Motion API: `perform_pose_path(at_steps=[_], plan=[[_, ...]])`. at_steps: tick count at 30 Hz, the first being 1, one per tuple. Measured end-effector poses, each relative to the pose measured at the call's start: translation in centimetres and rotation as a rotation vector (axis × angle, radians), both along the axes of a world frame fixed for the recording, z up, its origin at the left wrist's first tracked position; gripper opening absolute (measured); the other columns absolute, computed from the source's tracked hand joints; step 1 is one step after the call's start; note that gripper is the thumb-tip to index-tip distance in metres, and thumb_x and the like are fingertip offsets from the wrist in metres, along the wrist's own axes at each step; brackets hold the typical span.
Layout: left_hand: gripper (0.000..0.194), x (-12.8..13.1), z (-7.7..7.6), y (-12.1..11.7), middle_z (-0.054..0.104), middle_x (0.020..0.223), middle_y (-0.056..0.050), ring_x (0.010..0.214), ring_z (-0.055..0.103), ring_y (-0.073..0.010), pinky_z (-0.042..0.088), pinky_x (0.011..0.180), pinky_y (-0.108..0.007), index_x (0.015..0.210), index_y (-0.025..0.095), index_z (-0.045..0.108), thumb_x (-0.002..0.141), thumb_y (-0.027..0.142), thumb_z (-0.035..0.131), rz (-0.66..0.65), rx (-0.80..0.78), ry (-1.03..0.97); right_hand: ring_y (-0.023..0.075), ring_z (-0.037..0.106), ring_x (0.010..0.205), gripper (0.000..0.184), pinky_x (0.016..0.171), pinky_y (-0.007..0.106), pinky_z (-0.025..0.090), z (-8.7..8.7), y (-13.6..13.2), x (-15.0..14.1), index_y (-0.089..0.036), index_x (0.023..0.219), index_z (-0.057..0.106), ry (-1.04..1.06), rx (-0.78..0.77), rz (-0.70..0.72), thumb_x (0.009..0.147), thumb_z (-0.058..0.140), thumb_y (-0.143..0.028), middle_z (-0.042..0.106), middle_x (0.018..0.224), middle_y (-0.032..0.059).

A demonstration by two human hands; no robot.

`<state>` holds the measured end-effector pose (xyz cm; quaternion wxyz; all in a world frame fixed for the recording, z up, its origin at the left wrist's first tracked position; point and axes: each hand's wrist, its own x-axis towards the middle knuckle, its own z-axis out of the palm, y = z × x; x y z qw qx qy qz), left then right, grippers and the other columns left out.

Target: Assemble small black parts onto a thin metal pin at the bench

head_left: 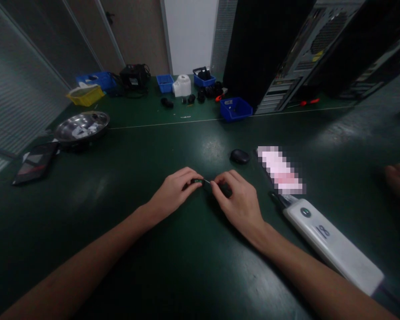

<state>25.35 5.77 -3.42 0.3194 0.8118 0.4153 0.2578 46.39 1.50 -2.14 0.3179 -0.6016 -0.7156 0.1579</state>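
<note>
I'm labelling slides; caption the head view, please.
Head view: left hand pinches a small dark part while right hand holds a thin piece against it, near a black mouse.

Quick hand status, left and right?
Left hand: closed, fingertips pinching a small dark green piece.
Right hand: closed, thumb and fingers pinching a thin metallic piece, exact type unclear.
</note>
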Motion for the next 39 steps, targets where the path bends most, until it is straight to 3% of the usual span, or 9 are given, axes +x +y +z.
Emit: perform_pose_path(at_steps=[3, 9, 17, 20, 25, 31, 39], plan=[[0.026, -0.14, -0.03, 0.08, 0.066, 0.117, -0.003, 0.109, 0.059, -0.0156, 0.049, 0.095, -0.033, 0.120, 0.027, 0.065, 0.098, 0.034, 0.052, -0.012, 0.004, 0.006, 0.0169, 0.062, 0.079, 0.015, 0.073, 0.029, 0.045, 0.09, -0.02, -0.02, -0.023, 0.089, 0.066, 0.007, -0.012, -0.001, 0.097, 0.058, -0.033, 0.066, 0.092, 0.0023], [0.023, -0.13, 0.07, 0.10, 0.067, 0.109, -0.001, 0.092, 0.060, -0.0137, 0.049, 0.087, -0.032, 0.116, 0.026, 0.067, 0.097, 0.032, 0.056, 0.027, -0.022, 0.002, 0.0166, 0.062, 0.077, 0.015, 0.073, 0.029, 0.045, 0.03, 0.02, 0.01, -0.023, 0.087, 0.067, -0.040, -0.039, -0.001, 0.095, 0.059, -0.033, 0.066, 0.089, 0.0012], [0.020, -0.39, 0.27, 0.19, 0.070, 0.108, -0.002, 0.092, 0.060, -0.0148, 0.049, 0.091, -0.033, 0.111, 0.025, 0.070, 0.096, 0.028, 0.058, 0.014, 0.014, -0.007, 0.0167, 0.062, 0.077, 0.012, 0.072, 0.029, 0.044, 0.00, -0.09, -0.03, -0.024, 0.087, 0.067, -0.069, -0.030, 0.039, 0.093, 0.061, -0.032, 0.066, 0.089, 0.0006], [0.019, -0.65, 0.14, 0.27, 0.070, 0.107, -0.001, 0.090, 0.062, -0.0138, 0.049, 0.085, -0.031, 0.111, 0.027, 0.071, 0.095, 0.029, 0.060, 0.000, -0.018, -0.031, 0.0162, 0.062, 0.077, 0.012, 0.072, 0.029, 0.045, 0.11, -0.12, -0.04, -0.023, 0.088, 0.066, -0.038, -0.014, 0.071, 0.094, 0.060, -0.032, 0.065, 0.088, 0.0009], [0.018, -0.75, 0.04, 0.22, 0.070, 0.110, 0.001, 0.102, 0.064, -0.0128, 0.049, 0.093, -0.029, 0.109, 0.028, 0.072, 0.094, 0.027, 0.061, -0.039, -0.062, -0.099, 0.0157, 0.062, 0.081, 0.012, 0.072, 0.028, 0.044, 0.12, -0.12, 0.00, -0.023, 0.090, 0.065, 0.005, 0.012, 0.144, 0.096, 0.058, -0.030, 0.065, 0.090, 0.0014], [0.025, -0.66, -0.21, -0.08, 0.070, 0.112, 0.000, 0.110, 0.061, -0.0121, 0.048, 0.099, -0.031, 0.114, 0.027, 0.071, 0.099, 0.026, 0.051, -0.102, 0.056, -0.037, 0.0148, 0.061, 0.077, 0.012, 0.069, 0.027, 0.043, -0.06, -0.18, 0.06, -0.023, 0.092, 0.066, -0.075, 0.008, 0.168, 0.096, 0.057, -0.030, 0.065, 0.093, 0.0014], [0.021, -0.70, 0.13, -0.38, 0.072, 0.109, -0.001, 0.102, 0.065, -0.0125, 0.053, 0.093, -0.029, 0.110, 0.027, 0.074, 0.095, 0.031, 0.059, -0.107, -0.020, -0.165, 0.0146, 0.059, 0.077, 0.010, 0.070, 0.027, 0.045, 0.26, -0.01, -0.05, -0.021, 0.089, 0.065, 0.144, 0.041, 0.256, 0.095, 0.060, -0.027, 0.062, 0.084, 0.0013]])
